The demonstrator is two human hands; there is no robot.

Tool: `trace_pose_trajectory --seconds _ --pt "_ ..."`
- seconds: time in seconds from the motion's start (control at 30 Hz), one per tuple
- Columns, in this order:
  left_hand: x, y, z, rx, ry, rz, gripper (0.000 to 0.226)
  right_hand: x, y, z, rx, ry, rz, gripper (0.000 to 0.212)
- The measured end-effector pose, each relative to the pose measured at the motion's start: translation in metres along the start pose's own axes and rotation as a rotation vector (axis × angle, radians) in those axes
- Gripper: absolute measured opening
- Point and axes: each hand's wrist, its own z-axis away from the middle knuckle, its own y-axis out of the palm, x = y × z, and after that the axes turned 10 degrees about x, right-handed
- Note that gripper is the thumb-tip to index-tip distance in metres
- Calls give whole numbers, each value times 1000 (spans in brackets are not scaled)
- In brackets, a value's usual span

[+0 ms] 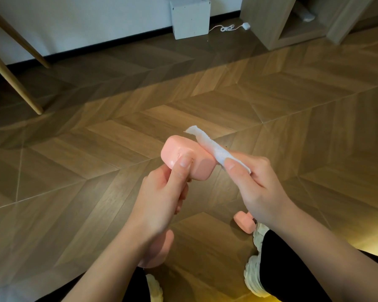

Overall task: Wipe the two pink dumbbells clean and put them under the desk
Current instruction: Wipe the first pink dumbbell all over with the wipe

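**Q:** Head view. What does the left hand hold?

**A:** The left hand (162, 192) grips the handle of a smooth pink dumbbell with rounded block heads (175, 147). The dumbbell is held tilted in the air above the brown chevron wood floor (118, 138). The thumb presses on the upper head.

**Q:** And the right hand?

**A:** The right hand (258, 188) pinches a crumpled white paper wipe (212, 147) between thumb and fingers. The wipe touches the right edge of the upper head.

**Q:** Where is the other unit?

**A:** A second pink dumbbell (243, 222) lies on the floor, just beside a white chunky-soled shoe (260, 236). The right forearm partly hides it. Two slanted light wooden legs (11, 79) stand at far left, well apart from both dumbbells.
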Motion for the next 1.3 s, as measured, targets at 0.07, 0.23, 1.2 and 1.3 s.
trace_pose_trajectory --seconds 0.07,0.23,1.2,1.3 --pt "0 1 0 -3 9 26 61 0 -1 1 -22 -19 33 38" --pt "0 0 -2 -23 33 71 61 0 1 1 -67 14 17 42" --pt "2 10 2 100 12 -41 75 -4 -1 -4 -132 198 -264 42" --pt "3 9 2 118 2 -101 76 -3 0 -3 -100 202 -277 46"
